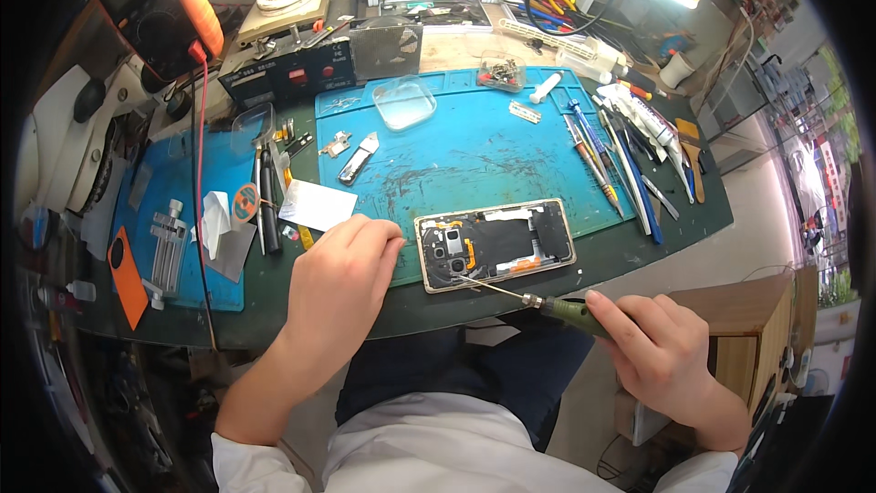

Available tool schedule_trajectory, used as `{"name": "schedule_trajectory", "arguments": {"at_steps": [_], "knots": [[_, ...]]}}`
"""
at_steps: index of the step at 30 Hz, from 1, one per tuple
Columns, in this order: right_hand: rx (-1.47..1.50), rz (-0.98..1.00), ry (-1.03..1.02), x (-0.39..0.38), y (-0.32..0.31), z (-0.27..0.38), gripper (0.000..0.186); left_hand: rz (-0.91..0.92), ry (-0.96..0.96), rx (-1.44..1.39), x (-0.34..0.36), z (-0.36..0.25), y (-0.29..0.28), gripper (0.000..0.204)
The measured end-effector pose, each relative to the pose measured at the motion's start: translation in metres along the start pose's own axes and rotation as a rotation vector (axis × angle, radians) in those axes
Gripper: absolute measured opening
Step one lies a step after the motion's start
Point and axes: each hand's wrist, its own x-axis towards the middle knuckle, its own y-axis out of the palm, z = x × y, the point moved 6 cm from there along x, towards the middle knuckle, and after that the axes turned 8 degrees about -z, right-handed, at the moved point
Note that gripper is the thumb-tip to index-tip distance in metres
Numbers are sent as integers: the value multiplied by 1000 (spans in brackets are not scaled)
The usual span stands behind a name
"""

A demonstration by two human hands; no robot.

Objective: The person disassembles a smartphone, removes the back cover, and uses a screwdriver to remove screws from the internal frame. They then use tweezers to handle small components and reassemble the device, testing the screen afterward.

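An opened smartphone (497,242) lies on the front edge of the blue mat, its back cover off and its camera lenses and orange flex parts bare. My right hand (659,347) is closed round the green handle of a screwdriver (568,310). The thin shaft slants left, and its tip meets the phone's lower left area, below the lenses. To the left of the phone, my left hand (339,265) hovers with fingers curled together and thumb against them. Whatever those fingers may pinch is hidden.
A clear plastic box (404,103) sits on the blue mat (438,164). Pens and tweezers (630,164) crowd the right side. Left of the phone lie a white card (318,205), a metal clamp (168,251) and an orange panel (128,276). A red-buttoned black device (292,73) stands behind.
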Motion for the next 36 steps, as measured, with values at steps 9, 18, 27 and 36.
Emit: {"name": "schedule_trajectory", "arguments": {"at_steps": [9, 18, 27, 36], "knots": [[23, 55, 33, 8, 2, 2, 60, 51, 5, 148, 5, 2, -15, 22], [38, 39, -49, 34, 28, 2, 64, 21, -8, -158, -23, 4, 1, 89], [34, 88, -57, 40, 34, 3, 65, 95, -6, -149, -20, 6, 4, 88], [34, 160, -39, 38, 30, 8, 57, 97, 2, -142, -20, 5, 4, 89]]}}
